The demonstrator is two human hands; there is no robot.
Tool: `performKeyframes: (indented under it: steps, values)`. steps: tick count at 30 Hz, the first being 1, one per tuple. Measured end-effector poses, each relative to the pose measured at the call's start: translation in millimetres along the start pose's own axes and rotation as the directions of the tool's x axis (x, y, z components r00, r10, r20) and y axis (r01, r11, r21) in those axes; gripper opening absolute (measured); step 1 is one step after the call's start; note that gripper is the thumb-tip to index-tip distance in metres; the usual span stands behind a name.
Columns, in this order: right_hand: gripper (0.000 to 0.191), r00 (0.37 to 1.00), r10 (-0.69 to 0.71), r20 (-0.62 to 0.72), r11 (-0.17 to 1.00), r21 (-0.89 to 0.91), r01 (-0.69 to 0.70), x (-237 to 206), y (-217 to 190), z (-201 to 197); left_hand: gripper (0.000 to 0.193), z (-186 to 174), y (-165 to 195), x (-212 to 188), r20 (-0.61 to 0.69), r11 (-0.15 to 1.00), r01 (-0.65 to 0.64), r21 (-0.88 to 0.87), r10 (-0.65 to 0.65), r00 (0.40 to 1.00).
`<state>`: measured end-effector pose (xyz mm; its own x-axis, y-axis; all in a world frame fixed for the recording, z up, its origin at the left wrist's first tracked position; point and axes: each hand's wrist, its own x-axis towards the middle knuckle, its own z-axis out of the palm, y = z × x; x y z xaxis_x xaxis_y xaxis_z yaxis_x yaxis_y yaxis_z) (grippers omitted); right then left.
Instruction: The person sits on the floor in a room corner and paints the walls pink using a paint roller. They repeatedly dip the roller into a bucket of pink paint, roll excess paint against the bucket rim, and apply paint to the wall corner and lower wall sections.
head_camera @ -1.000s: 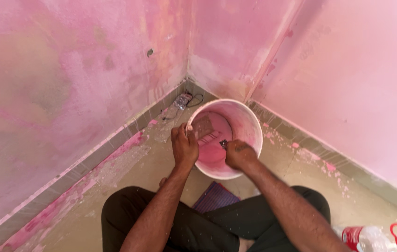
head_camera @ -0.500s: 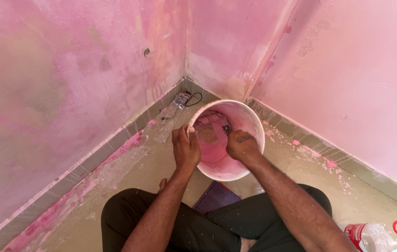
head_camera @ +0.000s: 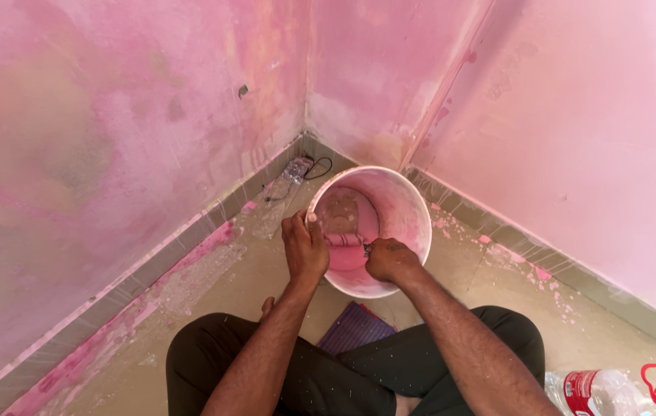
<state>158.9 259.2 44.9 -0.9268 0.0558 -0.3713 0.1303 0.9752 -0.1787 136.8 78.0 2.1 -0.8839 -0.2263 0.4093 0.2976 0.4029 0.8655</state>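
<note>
We're sitting on the floor, left hand gripping the near-left rim of the white bucket to steady it, right hand fingers closed round a roller inside, loading pink paint.

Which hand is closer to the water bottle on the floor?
Right. The right hand is at the bucket's near side, toward the bottle; the left hand grips the rim farther away.

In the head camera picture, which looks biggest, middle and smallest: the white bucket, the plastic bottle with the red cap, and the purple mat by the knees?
Largest to smallest as they look:
1. White bucket, holding pink paint.
2 and 3. Purple mat and plastic bottle: unsure. They look much alike, the legs hide part of the mat, the frame edge cuts off the bottle, and the bottle lies nearer the camera.
</note>
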Motion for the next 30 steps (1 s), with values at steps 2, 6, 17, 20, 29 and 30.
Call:
performKeyframes:
  steps: [2,6,17,20,29,30]
  values:
    - [0.032,0.999,0.032,0.014,0.998,0.055,-0.032,-4.0,-1.9,-8.6,0.044,-2.9,0.5,-0.1,0.011,1.000,0.010,0.002,-0.010,1.000]
    - [0.031,0.987,-0.037,-0.155,0.990,0.128,0.057,-9.1,-6.4,-14.0,0.045,-5.6,3.5,-0.4,0.059,0.997,0.071,-0.003,-0.071,0.996]
    - [0.046,0.972,-0.202,-0.120,0.978,-0.074,0.194,-8.9,-13.6,-0.5,0.044,5.2,-9.0,1.3,-0.008,1.000,0.002,-0.001,-0.002,1.000]
    - [0.039,0.977,-0.208,-0.045,0.962,-0.192,0.195,-10.1,-3.0,-0.3,0.045,6.7,-13.1,4.4,-0.005,0.999,0.044,-0.007,-0.044,0.999]
    - [0.041,0.983,-0.185,-0.009,0.909,-0.381,0.168,-10.2,23.7,-43.0,0.046,-0.1,-8.1,6.3,0.010,0.997,0.072,0.013,-0.072,0.997]
    - [0.046,0.984,-0.174,-0.038,0.915,-0.376,0.147,-12.5,27.3,-48.9,0.046,-0.4,-7.8,6.4,0.015,0.997,0.076,0.013,-0.076,0.997]
